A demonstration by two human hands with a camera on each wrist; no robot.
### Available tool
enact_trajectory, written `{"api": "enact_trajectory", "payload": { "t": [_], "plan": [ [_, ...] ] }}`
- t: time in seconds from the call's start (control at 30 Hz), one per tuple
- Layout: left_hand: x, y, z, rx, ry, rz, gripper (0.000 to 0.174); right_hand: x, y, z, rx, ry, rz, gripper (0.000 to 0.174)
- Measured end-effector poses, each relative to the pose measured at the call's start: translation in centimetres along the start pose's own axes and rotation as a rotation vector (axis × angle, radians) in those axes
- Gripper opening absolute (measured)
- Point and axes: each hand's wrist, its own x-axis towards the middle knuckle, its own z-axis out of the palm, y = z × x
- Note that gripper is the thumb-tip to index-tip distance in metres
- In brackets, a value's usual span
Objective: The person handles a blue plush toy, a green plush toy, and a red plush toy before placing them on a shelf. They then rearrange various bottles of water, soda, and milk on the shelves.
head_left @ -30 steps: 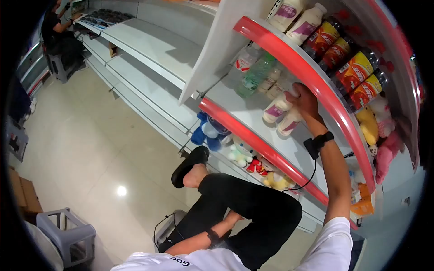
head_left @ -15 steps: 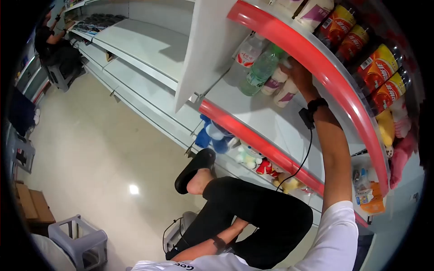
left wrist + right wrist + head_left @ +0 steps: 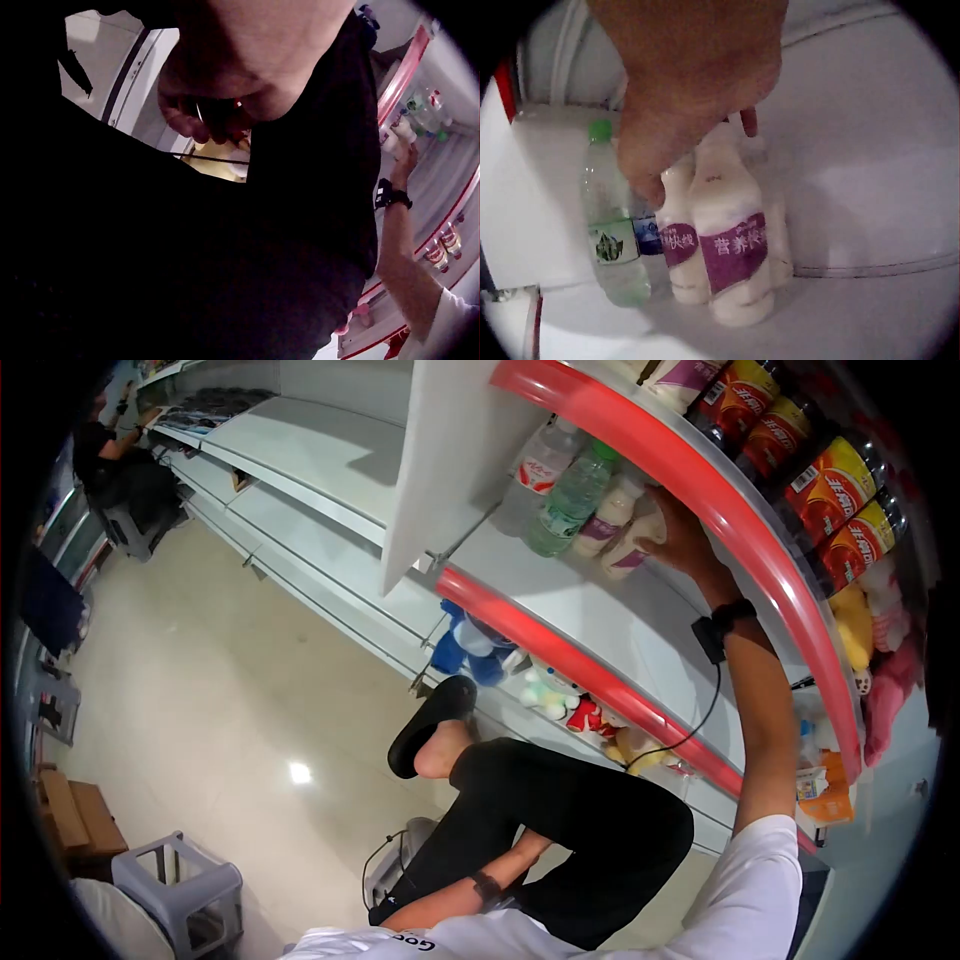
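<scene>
On the curved shelf my right hand reaches over a cream-coloured milk-drink bottle with a purple label. Its fingers and thumb are around the bottle's top, which the hand covers in the right wrist view. The bottle stands upright at the front of a cluster. A second milk-drink bottle is beside it, close to my thumb. Farther left are a green-capped water bottle and a clear bottle with a red-and-white label. Between my legs rests my left hand, fingers loosely curled, holding nothing visible.
Red-edged shelving curves above my right arm, bearing dark drink bottles with red-yellow labels. Plush toys sit on the shelf below. A cable hangs from my right wrist. A grey stool stands on the floor; another person sits far left.
Two milk-drink bottles went from the shelf's middle to beside the green-capped bottle with my right hand. The hand then shifted right, uncovering the left one's neck. My left hand stayed put.
</scene>
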Motion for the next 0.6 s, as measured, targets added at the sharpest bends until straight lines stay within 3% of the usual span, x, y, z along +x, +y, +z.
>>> {"api": "enact_trajectory", "payload": {
  "t": [0.03,0.1,0.2,0.6],
  "plan": [
    [0.0,-0.1,-0.1,0.002,0.007,0.001,0.069,-0.4,-0.5,-0.1,0.005,0.004,-0.002,0.071],
    [0.2,-0.4,0.0,0.004,-0.011,0.026,0.065,-1.1,-1.1,-0.5,0.001,-0.086,0.056,0.089],
    [0.2,-0.3,0.0,0.007,-0.03,0.011,0.065,-1.5,-0.3,0.4,0.032,-0.059,0.103,0.097],
    [0.3,-0.5,-0.7,0.022,-0.037,-0.014,0.065,-2.0,1.0,3.6,0.158,0.025,0.225,0.092]
  ]
}}
